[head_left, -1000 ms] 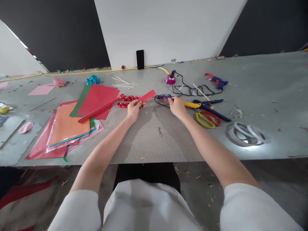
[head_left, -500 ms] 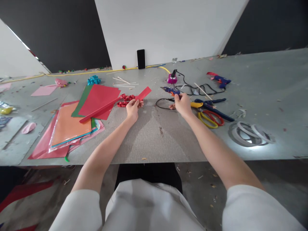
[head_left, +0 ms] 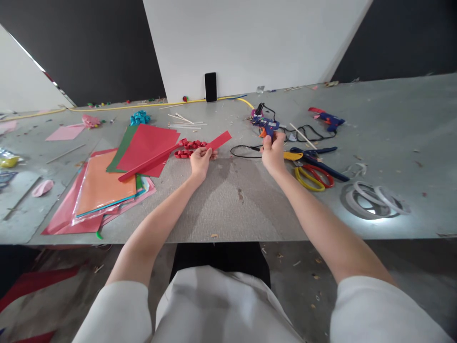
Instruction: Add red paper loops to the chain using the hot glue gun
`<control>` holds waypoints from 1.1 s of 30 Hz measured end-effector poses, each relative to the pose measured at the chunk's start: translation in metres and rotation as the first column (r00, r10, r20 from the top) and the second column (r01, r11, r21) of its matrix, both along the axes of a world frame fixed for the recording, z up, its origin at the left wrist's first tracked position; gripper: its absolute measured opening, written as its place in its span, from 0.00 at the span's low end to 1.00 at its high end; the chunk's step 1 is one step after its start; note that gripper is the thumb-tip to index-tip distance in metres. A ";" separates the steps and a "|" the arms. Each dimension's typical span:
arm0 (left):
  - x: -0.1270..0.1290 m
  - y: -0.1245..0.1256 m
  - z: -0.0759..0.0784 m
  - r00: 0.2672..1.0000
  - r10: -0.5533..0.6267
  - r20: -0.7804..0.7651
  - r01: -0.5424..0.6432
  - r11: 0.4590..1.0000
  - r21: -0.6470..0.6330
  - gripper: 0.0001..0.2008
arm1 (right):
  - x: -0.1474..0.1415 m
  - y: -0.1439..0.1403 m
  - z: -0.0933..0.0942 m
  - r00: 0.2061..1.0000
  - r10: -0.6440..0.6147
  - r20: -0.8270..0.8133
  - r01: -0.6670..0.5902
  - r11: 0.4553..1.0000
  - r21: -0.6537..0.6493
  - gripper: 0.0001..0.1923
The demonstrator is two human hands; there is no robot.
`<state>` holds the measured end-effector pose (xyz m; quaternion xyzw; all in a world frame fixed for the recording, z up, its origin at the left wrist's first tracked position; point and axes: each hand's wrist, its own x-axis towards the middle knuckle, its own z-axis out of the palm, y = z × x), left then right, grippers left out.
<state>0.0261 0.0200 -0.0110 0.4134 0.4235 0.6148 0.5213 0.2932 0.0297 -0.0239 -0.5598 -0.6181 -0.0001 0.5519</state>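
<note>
A: Head view, materials?
B: Grey textured desk (head_left: 221, 205); flat red paper strip (head_left: 218, 141) joined to a looped red paper chain (head_left: 188, 146); blue plastic glue gun (head_left: 267, 125), right of the strip.

A: Grips?
B: Left hand (head_left: 200, 159) pinches the strip; right hand (head_left: 273, 152) is closed around the glue gun, lifted off the desk.

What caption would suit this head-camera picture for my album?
Left hand pinches a red paper strip while right hand lifts a blue glue gun above a cluttered table.
</note>
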 end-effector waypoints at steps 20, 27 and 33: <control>0.001 -0.007 0.002 0.977 -0.077 -0.201 0.093 0.993 0.076 0.06 | -0.054 -0.050 0.031 0.994 -0.015 0.105 0.028 0.992 -0.123 0.30; 0.003 -0.013 0.006 0.973 -0.073 -0.221 0.093 0.992 0.081 0.06 | -0.059 -0.051 0.029 0.987 0.011 0.161 0.004 0.996 -0.090 0.22; 0.003 -0.015 0.007 0.969 -0.058 -0.239 0.082 0.993 0.090 0.06 | -0.060 -0.053 0.031 0.987 0.047 0.156 -0.030 0.993 -0.112 0.19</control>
